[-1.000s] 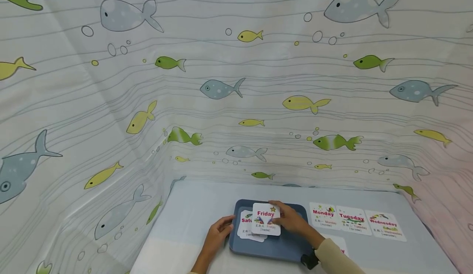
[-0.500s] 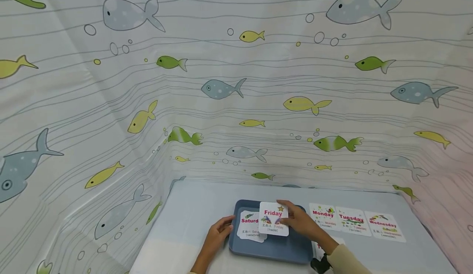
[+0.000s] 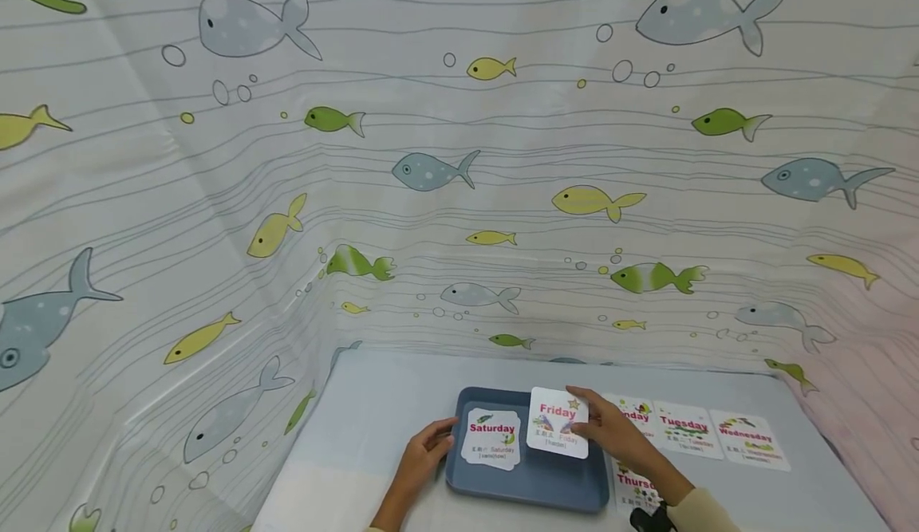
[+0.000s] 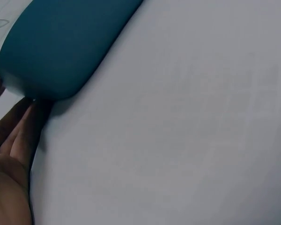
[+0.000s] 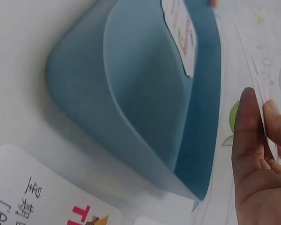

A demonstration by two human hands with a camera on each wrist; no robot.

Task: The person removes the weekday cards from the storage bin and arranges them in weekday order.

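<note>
My right hand point(image 3: 619, 432) pinches a white card printed "Friday" point(image 3: 553, 440) between thumb and fingers, over the right part of a blue tray point(image 3: 531, 492). From the right wrist view this card shows nearly edge-on between thumb and fingers. A small pile of cards lies in the tray's left half, with the "Saturday" card point(image 3: 491, 439) on top. My left hand point(image 3: 420, 456) is at the tray's left side, fingertips touching its edge. The left wrist view shows those fingers point(image 4: 21, 131) fairly straight against the tray's outer wall point(image 4: 61, 51).
Right of the tray, a row holds the "Monday" card point(image 3: 632, 408), partly covered by my right hand, the "Tuesday" card point(image 3: 687, 430) and the "Wednesday" card point(image 3: 750, 440). Below them lies the "Thursday" card point(image 3: 626, 490), partly under my right wrist. A fish-patterned sheet point(image 3: 431, 213) hangs behind.
My right hand has carried the "Friday" card rightward, off the pile, and the "Saturday" card now shows whole. More of the "Thursday" card is uncovered. The left hand has stayed at the tray.
</note>
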